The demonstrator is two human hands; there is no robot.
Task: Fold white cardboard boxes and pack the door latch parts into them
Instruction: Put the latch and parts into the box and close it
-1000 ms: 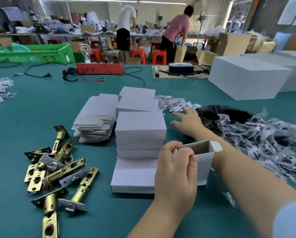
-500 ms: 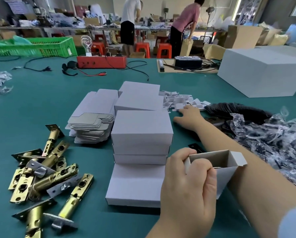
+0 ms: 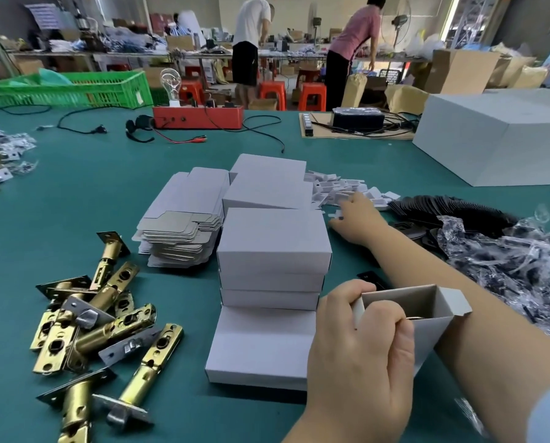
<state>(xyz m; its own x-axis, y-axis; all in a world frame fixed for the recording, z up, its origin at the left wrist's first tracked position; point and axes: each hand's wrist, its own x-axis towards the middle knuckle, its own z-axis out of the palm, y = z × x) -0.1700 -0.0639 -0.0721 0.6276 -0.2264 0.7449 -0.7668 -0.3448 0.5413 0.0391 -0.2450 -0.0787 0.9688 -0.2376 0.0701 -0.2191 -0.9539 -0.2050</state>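
While your left hand [image 3: 359, 356] grips the open white box [image 3: 427, 318] at near right, your right hand [image 3: 356, 219] lies flat, fingers straight, on the small white parts [image 3: 337, 187] farther back; brass latches [image 3: 98, 318] lie near left.

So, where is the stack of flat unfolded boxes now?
In the head view, the stack of flat boxes lies on the green table, left of the folded white boxes and behind the brass latches.

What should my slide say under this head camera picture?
Left hand holds an open white box while right hand reaches into small white pieces beside brass latches.
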